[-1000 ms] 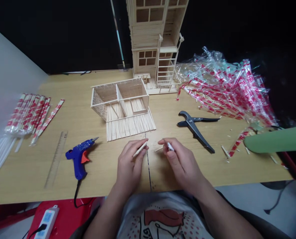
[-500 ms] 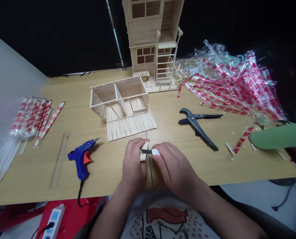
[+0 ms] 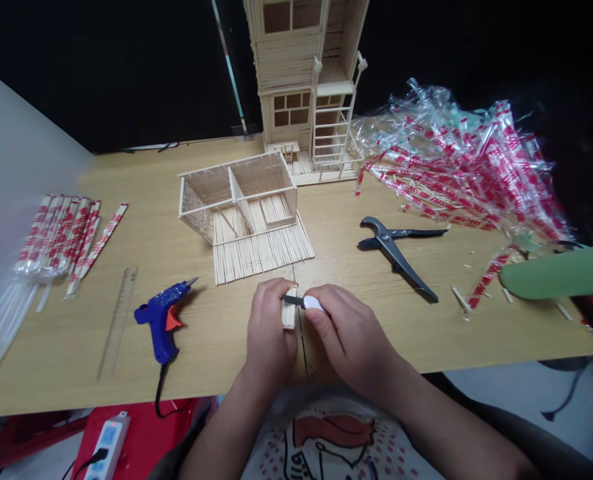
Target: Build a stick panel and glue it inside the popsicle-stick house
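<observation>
Near the front edge of the table, my left hand (image 3: 270, 327) is closed around a small block of pale wooden sticks (image 3: 289, 315). My right hand (image 3: 349, 327) grips a small tool with a white handle (image 3: 313, 303) and a flat dark blade. That blade lies across the upper part of the stick block; my fingers hide part of both. Beyond my hands stands a roofless model room (image 3: 236, 193) made of sticks, with a slatted floor (image 3: 261, 257) stretching out in front.
A taller stick house (image 3: 289, 67) with a ladder rises behind. To the left lie a blue glue gun (image 3: 164, 320), a clear ruler (image 3: 116, 323) and wrapped chopsticks (image 3: 59, 233). Black cutters (image 3: 396, 257), crumpled wrappers (image 3: 466, 167) and a green rounded object (image 3: 556, 275) are on the right.
The stick block has tilted slightly in my left hand, so more of its lower face shows. The blade has shifted a little up along it. Other things look the same.
</observation>
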The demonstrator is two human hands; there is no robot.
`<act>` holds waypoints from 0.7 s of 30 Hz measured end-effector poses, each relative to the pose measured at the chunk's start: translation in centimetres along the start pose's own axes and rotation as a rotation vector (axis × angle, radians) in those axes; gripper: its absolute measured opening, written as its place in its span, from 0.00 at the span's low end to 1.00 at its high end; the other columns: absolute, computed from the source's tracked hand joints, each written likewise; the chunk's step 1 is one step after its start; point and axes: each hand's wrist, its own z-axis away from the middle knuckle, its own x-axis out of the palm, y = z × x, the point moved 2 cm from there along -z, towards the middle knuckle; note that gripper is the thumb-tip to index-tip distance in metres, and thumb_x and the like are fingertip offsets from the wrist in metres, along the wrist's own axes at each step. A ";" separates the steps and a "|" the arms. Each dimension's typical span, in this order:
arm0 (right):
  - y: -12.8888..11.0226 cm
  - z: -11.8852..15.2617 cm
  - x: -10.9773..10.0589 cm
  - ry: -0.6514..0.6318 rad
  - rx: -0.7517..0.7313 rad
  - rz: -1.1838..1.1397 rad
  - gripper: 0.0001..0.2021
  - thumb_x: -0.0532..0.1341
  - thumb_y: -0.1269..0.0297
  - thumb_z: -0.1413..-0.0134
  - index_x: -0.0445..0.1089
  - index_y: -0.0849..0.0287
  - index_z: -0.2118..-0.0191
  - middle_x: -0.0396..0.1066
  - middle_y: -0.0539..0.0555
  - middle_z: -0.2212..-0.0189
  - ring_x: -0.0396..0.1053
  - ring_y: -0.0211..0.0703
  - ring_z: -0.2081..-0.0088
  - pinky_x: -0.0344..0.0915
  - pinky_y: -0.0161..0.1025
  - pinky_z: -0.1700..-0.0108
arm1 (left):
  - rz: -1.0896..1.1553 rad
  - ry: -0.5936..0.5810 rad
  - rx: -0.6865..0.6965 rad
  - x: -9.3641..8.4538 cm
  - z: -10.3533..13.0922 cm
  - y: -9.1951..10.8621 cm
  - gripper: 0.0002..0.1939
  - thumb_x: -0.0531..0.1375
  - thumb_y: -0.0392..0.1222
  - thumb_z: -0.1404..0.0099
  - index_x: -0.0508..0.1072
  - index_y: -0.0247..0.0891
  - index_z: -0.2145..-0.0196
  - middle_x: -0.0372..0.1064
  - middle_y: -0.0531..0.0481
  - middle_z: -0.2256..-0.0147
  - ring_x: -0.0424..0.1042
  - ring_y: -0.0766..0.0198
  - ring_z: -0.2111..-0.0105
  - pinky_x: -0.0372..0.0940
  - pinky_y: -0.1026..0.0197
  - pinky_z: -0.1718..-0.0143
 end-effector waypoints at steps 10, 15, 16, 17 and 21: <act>0.2 -0.1 -0.2 -0.008 -0.022 -0.021 0.10 0.51 0.67 0.32 0.69 0.62 0.60 0.72 0.55 0.66 0.67 0.44 0.63 0.62 0.40 0.60 | 0.012 0.011 -0.024 -0.2 0.5 0.3 0.06 0.53 0.34 0.30 0.66 0.37 0.57 0.69 0.47 0.63 0.68 0.62 0.61 0.66 0.61 0.59; 0.2 -0.3 -0.7 -0.013 -0.066 -0.027 0.09 0.52 0.67 0.32 0.69 0.62 0.61 0.71 0.55 0.67 0.67 0.43 0.64 0.62 0.39 0.60 | 0.019 0.013 -0.003 -0.4 0.3 0.7 0.06 0.53 0.34 0.30 0.66 0.38 0.57 0.69 0.48 0.63 0.69 0.62 0.62 0.66 0.61 0.60; 0.2 -0.3 -0.8 -0.016 -0.077 -0.027 0.09 0.52 0.67 0.32 0.69 0.62 0.60 0.71 0.55 0.67 0.67 0.43 0.64 0.62 0.39 0.60 | 0.023 0.009 0.001 -0.5 0.3 0.8 0.06 0.53 0.34 0.30 0.66 0.38 0.57 0.69 0.48 0.64 0.69 0.62 0.62 0.66 0.61 0.60; 0.2 -0.3 -0.9 -0.018 -0.086 -0.027 0.09 0.52 0.67 0.32 0.69 0.62 0.60 0.71 0.55 0.67 0.67 0.43 0.64 0.62 0.39 0.60 | 0.025 0.004 0.004 -0.5 0.3 0.9 0.05 0.53 0.34 0.30 0.66 0.38 0.57 0.69 0.48 0.64 0.69 0.62 0.63 0.66 0.61 0.60; 0.3 -0.2 -1.0 -0.031 -0.101 -0.031 0.09 0.52 0.67 0.32 0.69 0.62 0.60 0.71 0.55 0.67 0.67 0.44 0.64 0.63 0.39 0.60 | 0.026 0.000 0.005 -0.6 0.3 1.0 0.05 0.53 0.35 0.31 0.66 0.39 0.58 0.70 0.48 0.64 0.69 0.62 0.63 0.67 0.61 0.61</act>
